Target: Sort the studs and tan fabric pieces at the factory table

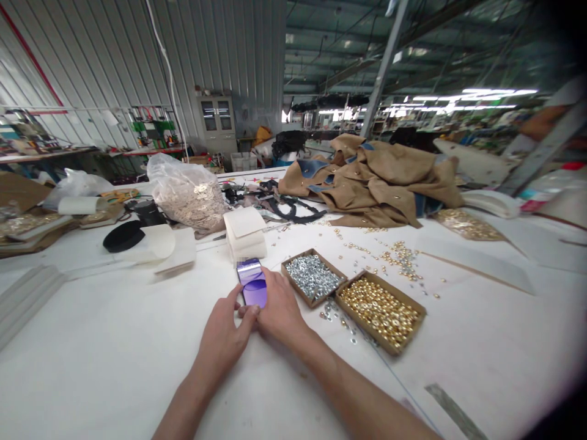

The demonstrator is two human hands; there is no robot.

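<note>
A smartphone (254, 292) with a lit purple screen is held between my two hands, in front of a roll of white material (246, 232). My left hand (225, 327) grips its lower left edge, with the thumb at the bottom. My right hand (280, 305) wraps its right side, the fingers partly hidden behind it. Right of the hands sits a cardboard tray of silver metal pieces (314, 276). Touching its corner is a second tray of gold metal pieces (380, 310). Several silver pieces (339, 318) lie loose beside the trays.
Loose gold pieces (398, 260) are scattered behind the trays. Farther back lie a heap of brown fabric (380, 177), a clear bag of beige pieces (188, 195) and a black roll (123, 237). A co-worker's arm (545, 122) shows at the far right, beside a metal post.
</note>
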